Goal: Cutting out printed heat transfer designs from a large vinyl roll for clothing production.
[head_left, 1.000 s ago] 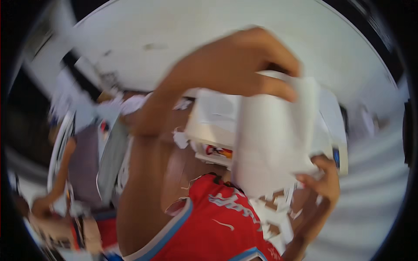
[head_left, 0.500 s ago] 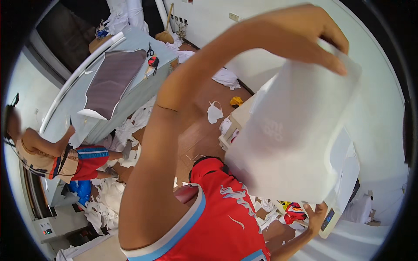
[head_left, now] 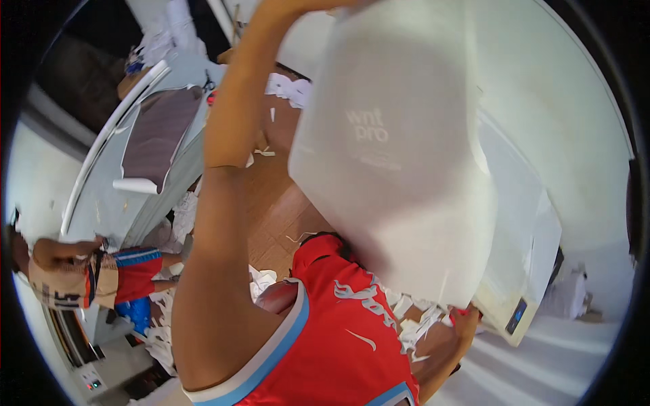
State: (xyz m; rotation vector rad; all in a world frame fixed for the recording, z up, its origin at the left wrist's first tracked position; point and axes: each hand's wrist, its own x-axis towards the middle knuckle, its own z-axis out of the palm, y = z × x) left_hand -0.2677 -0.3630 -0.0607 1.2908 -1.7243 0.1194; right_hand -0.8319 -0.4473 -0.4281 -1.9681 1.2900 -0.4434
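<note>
A large white sheet (head_left: 406,169), slightly see-through, with faint pale lettering and a curved cut edge, is stretched between my hands. My left arm reaches up, and my left hand (head_left: 323,5) is at the sheet's upper end; its fingers are mostly cut off by the top of the picture. At the lower corner, my right hand (head_left: 467,319) has its fingers closed on the sheet's edge. Just right of the sheet stands a pale flat-topped machine (head_left: 518,223) with a small dark display panel (head_left: 517,312) on its near corner.
Left, a long blue-grey table (head_left: 112,155) bears a dark cut panel (head_left: 161,132) with white edges. Another person (head_left: 88,271) in a beige and red outfit stands beside it. White scraps (head_left: 162,338) litter the brown floor (head_left: 284,216). A control box (head_left: 95,379) sits lower left.
The sheet has swung left and upright, and my left hand has moved left, up to the picture's top edge. My right hand shifted slightly left. The other person's arm has drawn in.
</note>
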